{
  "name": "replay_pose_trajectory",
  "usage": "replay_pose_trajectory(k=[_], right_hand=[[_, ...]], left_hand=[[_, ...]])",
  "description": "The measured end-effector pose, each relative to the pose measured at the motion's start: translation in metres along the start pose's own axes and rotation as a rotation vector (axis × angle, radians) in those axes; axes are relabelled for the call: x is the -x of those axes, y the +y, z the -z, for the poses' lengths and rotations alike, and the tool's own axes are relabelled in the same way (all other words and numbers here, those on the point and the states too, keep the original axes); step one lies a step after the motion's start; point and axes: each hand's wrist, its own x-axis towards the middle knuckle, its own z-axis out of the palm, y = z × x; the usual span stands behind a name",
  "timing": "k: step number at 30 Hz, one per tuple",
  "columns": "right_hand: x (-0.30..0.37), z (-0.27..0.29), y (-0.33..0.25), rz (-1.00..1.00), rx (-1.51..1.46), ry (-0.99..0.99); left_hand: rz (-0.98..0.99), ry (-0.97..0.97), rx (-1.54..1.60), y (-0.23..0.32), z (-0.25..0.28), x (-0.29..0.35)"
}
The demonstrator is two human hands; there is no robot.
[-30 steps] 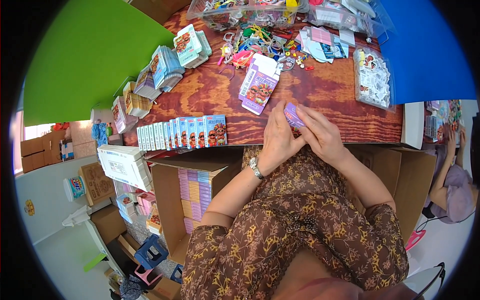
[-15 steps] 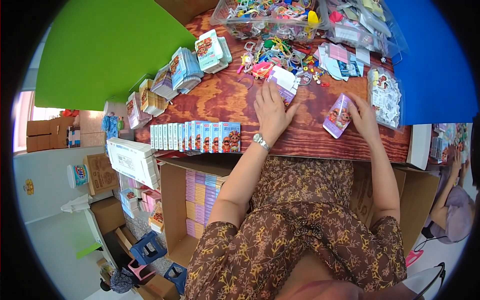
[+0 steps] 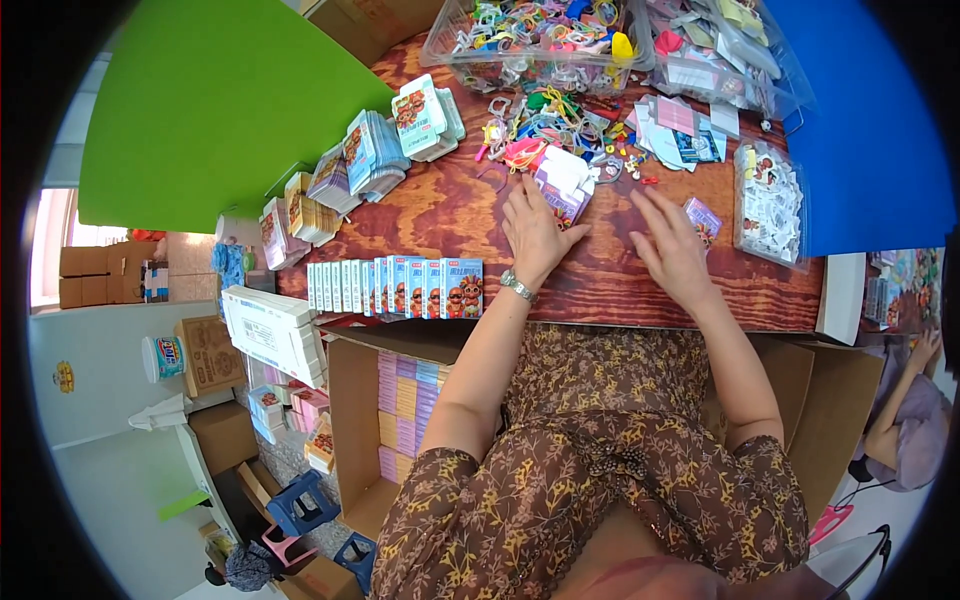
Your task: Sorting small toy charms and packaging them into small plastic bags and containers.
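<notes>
My left hand (image 3: 535,235) lies with its fingers stretched out along the near left edge of a purple carton (image 3: 566,204), whose white flaps stand open at the far end. The fingers touch this carton without wrapping round it. To the right, my right hand (image 3: 672,245) is spread above the wooden table, its fingertips pointing toward some small loose charms (image 3: 636,167). Nothing shows between its fingers. Just beyond that hand a second purple box (image 3: 704,220) lies on the table, partly covered by the hand.
A row of upright blue boxes (image 3: 432,288) lines the near left edge. Stacks of flat cartons (image 3: 372,150) curve behind it. Clear bins of colourful trinkets (image 3: 540,70) stand at the back. A clear tray of white pieces (image 3: 770,200) sits right, and a cardboard box (image 3: 362,470) stands below.
My right hand has let go of the purple box and moved left, its fingers now spread. The box stays on the table, farther from me. My left hand remains by the open carton.
</notes>
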Motion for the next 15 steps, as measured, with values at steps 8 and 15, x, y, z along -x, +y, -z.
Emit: replay_pose_trajectory(k=[8,15], right_hand=[[-0.002,-0.011,-0.024,0.065,-0.063,-0.04],[-0.012,-0.022,-0.052,-0.08,-0.448,0.082]], left_hand=[[-0.025,0.11,0.037,-0.004,0.007,0.0],[-0.153,0.277,0.162,0.021,0.028,0.024]])
